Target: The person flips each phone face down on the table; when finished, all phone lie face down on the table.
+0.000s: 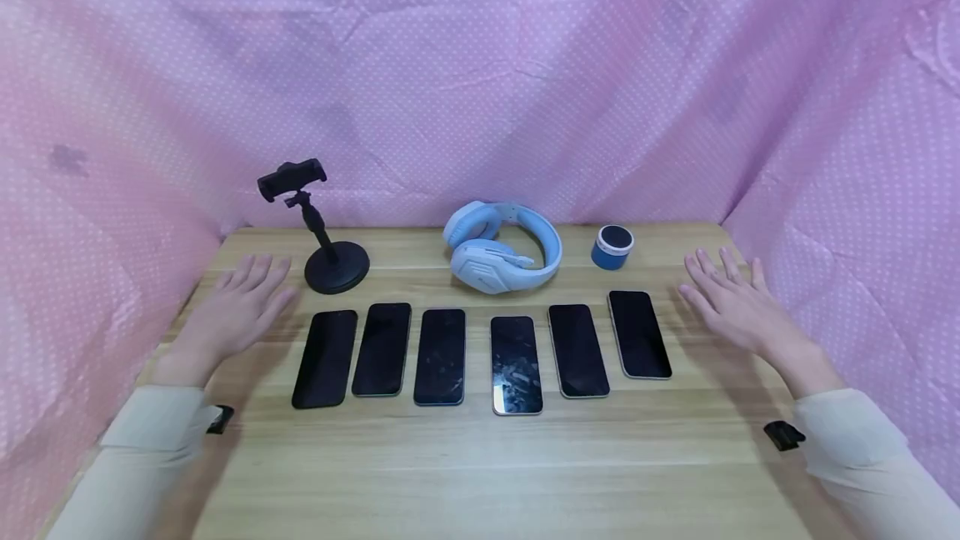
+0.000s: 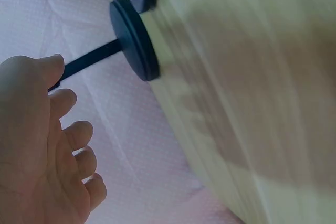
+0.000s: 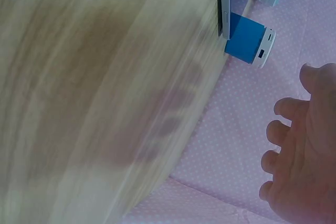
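Six is beyond my count, so several dark-screened smartphones lie in a row; the leftmost smartphone (image 1: 325, 359) is nearest my left hand (image 1: 237, 312), whose fingers are extended and hold nothing. Beyond that hand stands a black phone stand (image 1: 337, 267), its base also seen in the left wrist view. Over the right side of the table, my right hand (image 1: 737, 304) has its fingers spread and grips nothing. The rightmost smartphone (image 1: 640, 334) and a small blue speaker (image 1: 612, 247) with a white rim are closest to it. Light blue headphones (image 1: 504, 267) lie at the back middle.
The wooden table (image 1: 480, 473) carries all these things. A pink dotted cloth (image 1: 480, 90) hangs behind it and along both sides. Black wrist devices (image 1: 784, 435) show at both sleeves.
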Demonstrator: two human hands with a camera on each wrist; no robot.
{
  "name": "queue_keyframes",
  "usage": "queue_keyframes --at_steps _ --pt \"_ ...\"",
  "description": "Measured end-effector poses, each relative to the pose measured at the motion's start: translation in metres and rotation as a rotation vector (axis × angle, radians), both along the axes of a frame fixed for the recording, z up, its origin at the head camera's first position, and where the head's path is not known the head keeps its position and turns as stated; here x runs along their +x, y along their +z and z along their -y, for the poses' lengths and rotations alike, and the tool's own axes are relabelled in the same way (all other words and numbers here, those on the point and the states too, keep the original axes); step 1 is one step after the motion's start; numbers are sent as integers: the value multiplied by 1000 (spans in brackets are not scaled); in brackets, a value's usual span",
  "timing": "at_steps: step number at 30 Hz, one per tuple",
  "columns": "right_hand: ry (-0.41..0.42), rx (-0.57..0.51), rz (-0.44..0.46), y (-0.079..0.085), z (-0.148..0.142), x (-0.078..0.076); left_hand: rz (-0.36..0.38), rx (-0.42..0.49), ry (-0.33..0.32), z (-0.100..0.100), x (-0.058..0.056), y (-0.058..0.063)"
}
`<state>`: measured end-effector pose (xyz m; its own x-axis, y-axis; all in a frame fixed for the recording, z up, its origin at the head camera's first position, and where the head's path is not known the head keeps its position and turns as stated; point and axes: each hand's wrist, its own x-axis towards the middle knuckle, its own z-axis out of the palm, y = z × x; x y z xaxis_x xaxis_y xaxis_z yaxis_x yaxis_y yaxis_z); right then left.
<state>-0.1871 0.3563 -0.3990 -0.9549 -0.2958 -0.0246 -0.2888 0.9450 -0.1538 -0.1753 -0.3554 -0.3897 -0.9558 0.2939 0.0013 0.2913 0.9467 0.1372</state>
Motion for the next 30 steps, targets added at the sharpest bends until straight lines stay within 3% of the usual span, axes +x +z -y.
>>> queue_keyframes --at_steps 7,15,22,26,30 --pt "18 -16 -35 3 3 4 39 -24 -23 -28 -6 14" --pt "19 -81 -41 23 11 5 25 25 -87 -73 -12 30" --pt "-79 -117 12 39 15 8 106 213 -146 -122 -13 41" --pt "-95 -165 21 35 17 11 129 326 -223 -156 -14 42" --pt "-82 -214 11 28 20 15 226 448 -330 -194 -16 42"
